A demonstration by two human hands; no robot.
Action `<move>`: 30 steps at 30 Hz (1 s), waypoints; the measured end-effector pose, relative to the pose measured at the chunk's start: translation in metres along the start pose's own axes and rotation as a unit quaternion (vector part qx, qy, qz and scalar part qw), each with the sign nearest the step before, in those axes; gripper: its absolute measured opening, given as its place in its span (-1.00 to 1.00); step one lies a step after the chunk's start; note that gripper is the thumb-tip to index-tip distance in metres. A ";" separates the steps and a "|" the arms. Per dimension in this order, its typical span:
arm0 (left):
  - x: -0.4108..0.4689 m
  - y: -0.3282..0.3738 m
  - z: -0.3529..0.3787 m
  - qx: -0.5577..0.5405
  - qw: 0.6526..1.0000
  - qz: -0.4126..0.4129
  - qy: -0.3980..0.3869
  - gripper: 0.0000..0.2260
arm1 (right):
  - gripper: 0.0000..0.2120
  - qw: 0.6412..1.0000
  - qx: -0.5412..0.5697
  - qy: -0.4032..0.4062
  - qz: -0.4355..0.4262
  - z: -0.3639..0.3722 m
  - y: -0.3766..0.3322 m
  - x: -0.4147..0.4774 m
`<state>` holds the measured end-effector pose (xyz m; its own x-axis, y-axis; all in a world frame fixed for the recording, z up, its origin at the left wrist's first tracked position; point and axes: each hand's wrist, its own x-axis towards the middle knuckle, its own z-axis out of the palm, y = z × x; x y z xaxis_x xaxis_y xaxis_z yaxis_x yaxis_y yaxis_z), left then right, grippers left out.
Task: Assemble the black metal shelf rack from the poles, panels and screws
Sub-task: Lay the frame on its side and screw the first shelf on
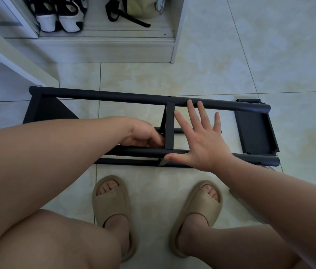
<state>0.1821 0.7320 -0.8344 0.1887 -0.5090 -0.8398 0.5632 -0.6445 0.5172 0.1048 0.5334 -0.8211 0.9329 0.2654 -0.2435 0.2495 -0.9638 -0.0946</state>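
The black metal rack lies on its side on the tiled floor. Its far pole (114,97) and near pole (231,157) run left to right. A middle panel (169,127) stands between them, another panel (50,111) sits at the left end, and a loose panel (255,131) lies at the right. My left hand (143,135) has its fingers curled at the foot of the middle panel, against the near pole; what they hold is hidden. My right hand (200,138) is spread flat, fingers straight, over the frame just right of the middle panel, thumb on the near pole.
A white cabinet (104,45) with shoes (60,16) and a bag stands at the back. A white board (17,61) leans in from the left. My feet in beige slippers (112,208) stand just in front of the rack. Something grey (250,208) lies under my right forearm.
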 end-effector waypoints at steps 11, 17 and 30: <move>0.002 0.001 0.005 0.031 0.999 0.009 0.033 -0.77 | 0.14 1.000 -0.002 0.001 0.001 0.000 0.000 0.000; 0.001 0.000 0.002 0.010 1.000 0.001 0.004 -0.79 | 0.14 1.000 -0.003 0.004 0.001 0.000 0.000 0.000; 0.000 0.001 0.002 0.012 1.000 -0.003 0.002 -0.78 | 0.14 1.000 -0.004 0.002 0.001 0.001 0.000 0.000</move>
<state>0.1811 0.7302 -0.8337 0.1883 -0.5036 -0.8432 0.5441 -0.6613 0.5164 0.1046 0.5336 -0.8217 0.9345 0.2639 -0.2389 0.2504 -0.9643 -0.0859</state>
